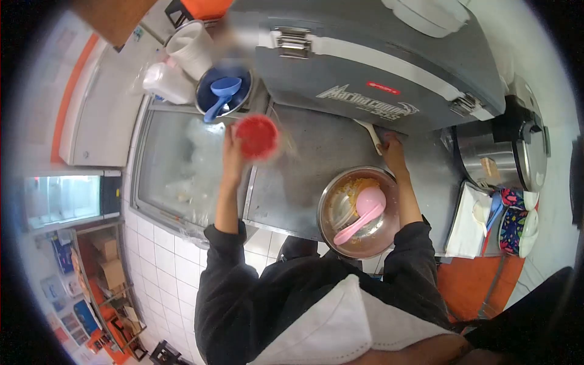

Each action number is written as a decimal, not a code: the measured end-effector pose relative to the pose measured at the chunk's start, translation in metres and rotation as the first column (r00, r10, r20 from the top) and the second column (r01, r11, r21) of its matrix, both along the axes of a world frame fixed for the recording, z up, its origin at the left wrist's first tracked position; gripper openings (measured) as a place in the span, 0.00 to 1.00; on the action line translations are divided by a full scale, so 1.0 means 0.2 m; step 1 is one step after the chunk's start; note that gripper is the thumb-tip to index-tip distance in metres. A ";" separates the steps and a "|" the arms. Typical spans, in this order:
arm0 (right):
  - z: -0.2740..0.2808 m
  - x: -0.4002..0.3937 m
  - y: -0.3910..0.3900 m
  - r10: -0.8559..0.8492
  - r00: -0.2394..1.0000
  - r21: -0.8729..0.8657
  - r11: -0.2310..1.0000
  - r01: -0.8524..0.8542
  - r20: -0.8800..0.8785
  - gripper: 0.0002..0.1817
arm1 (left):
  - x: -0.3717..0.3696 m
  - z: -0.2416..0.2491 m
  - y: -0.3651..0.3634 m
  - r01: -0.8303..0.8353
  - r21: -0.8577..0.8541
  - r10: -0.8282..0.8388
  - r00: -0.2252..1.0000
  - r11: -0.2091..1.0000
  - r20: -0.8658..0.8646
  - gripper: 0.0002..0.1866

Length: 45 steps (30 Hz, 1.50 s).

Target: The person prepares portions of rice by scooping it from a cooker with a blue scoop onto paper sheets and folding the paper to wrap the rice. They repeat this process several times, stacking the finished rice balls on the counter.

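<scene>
My left hand [231,153] is closed around the side of a red cup [257,137], slightly blurred, held over the left part of the steel counter. Above it stands a dark metal bowl [240,111] with a blue ladle [223,96] in it. At the foot of the grey cooler, my right hand [395,152] has its fingers closed at the end of a flat, cream-coloured utensil [368,134]. Below that hand, a large steel mixing bowl [325,198] holds a pink ladle [361,219] and yellowish bits of food along its inside.
The big grey cooler [340,73] borders the counter [292,182] at the back. To the right are a steel pot [486,152] and a white tray [465,225] with utensils. A glass-topped freezer [182,164] adjoins on the left, with white containers [190,48] behind it.
</scene>
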State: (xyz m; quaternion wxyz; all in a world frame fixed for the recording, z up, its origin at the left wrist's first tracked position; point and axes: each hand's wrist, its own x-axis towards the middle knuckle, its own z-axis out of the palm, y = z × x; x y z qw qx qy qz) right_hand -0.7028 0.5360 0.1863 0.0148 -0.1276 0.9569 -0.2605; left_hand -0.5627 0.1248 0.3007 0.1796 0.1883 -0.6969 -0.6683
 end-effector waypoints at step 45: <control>0.54 0.45 -1.55 0.534 0.845 -0.390 0.785 -0.481 0.033 0.31 | 0.47 -0.01 0.19 0.337 0.133 -0.359 0.912 0.932 0.201 0.12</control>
